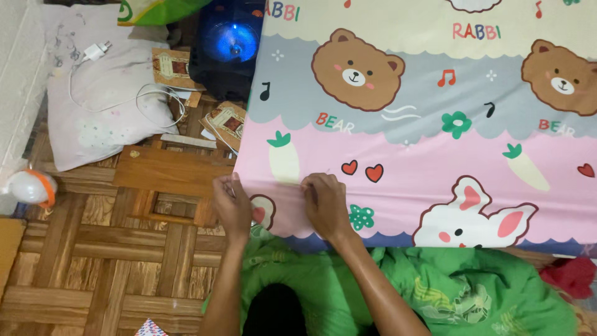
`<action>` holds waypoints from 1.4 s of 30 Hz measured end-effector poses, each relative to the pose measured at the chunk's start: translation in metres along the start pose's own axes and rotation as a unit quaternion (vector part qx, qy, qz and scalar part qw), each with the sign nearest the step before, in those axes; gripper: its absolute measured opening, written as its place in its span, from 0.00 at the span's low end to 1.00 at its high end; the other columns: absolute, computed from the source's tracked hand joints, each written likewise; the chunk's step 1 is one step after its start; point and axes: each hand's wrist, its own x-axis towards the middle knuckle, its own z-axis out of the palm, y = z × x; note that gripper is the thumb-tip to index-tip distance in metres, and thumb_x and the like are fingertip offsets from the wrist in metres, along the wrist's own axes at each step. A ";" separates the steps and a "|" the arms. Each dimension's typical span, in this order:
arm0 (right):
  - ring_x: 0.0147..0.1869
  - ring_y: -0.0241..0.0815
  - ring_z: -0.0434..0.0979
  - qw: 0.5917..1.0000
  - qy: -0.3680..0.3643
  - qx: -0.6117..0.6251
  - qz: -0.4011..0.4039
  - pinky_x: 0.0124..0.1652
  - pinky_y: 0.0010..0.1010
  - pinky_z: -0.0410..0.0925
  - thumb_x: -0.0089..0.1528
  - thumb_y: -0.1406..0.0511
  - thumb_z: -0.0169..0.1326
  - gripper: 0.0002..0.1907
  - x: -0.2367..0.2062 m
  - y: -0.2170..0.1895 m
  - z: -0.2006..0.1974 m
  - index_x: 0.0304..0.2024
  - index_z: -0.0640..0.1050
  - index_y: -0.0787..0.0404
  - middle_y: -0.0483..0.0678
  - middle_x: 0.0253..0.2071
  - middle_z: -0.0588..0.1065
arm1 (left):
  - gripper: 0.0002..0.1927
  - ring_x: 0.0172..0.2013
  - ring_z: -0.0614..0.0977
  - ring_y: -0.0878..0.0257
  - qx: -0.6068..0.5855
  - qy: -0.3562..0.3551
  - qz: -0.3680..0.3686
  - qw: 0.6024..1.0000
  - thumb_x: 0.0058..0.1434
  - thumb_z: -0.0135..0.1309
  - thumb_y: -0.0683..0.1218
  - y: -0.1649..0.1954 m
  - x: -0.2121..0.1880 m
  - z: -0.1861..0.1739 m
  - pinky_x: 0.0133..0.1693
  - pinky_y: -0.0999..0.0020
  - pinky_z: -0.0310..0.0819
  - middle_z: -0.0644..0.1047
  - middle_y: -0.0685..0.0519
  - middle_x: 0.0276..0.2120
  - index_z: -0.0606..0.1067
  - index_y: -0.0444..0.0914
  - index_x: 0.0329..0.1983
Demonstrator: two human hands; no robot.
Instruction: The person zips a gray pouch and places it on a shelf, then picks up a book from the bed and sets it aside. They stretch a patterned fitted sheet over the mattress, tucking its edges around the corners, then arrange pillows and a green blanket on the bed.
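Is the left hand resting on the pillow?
No, the left hand grips the sheet corner beside the right hand; the pillow lies apart.

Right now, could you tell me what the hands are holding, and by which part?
Both the left hand and the right hand pinch the cartoon-print bedsheet along its near pink edge, close to the sheet's left corner.

Cartoon-print bedsheet [423,124] lay spread flat over mattress, filling upper right of view. Bands of cream, grey, pink, with brown bears, white rabbit, carrots, hearts, music notes. Near edge folded down over side; lower left corner hung at edge, slightly creased, above wooden floor.
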 end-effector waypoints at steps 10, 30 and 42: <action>0.52 0.57 0.71 0.994 -0.055 -0.049 -0.084 0.52 0.49 0.64 0.58 0.64 0.60 0.15 -0.012 -0.020 0.020 0.46 0.77 0.63 0.54 0.44 0.73 | 0.10 0.26 0.78 0.57 0.093 -0.059 0.080 0.991 0.70 0.57 0.45 -0.038 0.004 0.016 0.30 0.63 0.71 0.77 0.44 0.28 0.73 0.33 0.38; 0.48 0.55 0.77 0.995 0.019 -0.023 -0.096 0.47 0.43 0.69 0.55 0.74 0.60 0.10 -0.066 -0.035 0.043 0.40 0.82 0.63 0.52 0.43 0.77 | 0.09 0.31 0.82 0.66 -0.028 -0.186 -0.061 0.980 0.68 0.57 0.45 -0.053 -0.039 -0.044 0.35 0.71 0.76 0.82 0.51 0.31 0.79 0.34 0.44; 0.47 0.55 0.77 0.993 -0.041 -0.062 -0.093 0.47 0.44 0.71 0.58 0.71 0.55 0.09 -0.056 -0.041 0.061 0.40 0.81 0.62 0.50 0.43 0.78 | 0.10 0.29 0.78 0.64 0.003 -0.108 -0.019 0.994 0.69 0.56 0.47 -0.047 -0.040 -0.045 0.34 0.70 0.73 0.79 0.51 0.28 0.78 0.33 0.43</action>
